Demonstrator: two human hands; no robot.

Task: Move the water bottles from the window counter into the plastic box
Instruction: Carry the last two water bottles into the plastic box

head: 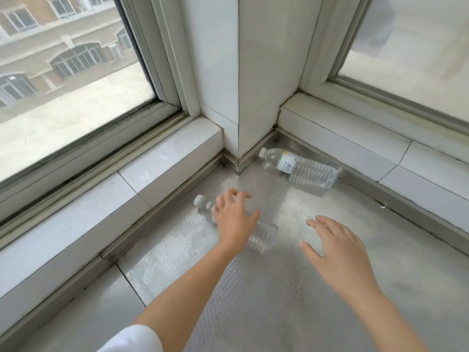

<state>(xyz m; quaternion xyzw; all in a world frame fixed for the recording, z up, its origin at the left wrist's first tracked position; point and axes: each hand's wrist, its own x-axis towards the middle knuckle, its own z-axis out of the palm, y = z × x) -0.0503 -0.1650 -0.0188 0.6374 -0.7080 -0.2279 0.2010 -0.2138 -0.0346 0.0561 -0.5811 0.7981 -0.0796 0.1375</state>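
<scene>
Two clear water bottles with white caps lie on their sides on the shiny metal window counter. The near bottle lies at centre-left, its cap pointing up-left. My left hand hovers right over its middle with fingers spread and curled, hiding most of it; no grip shows. The far bottle, with a white and green label, rests near the corner by the pillar. My right hand is open above the counter, to the right of the near bottle and below the far one. The plastic box is out of view.
A white tiled pillar stands at the corner behind the bottles. Raised white tile ledges run along both windows, left and right. The counter's patterned metal surface stretches toward me.
</scene>
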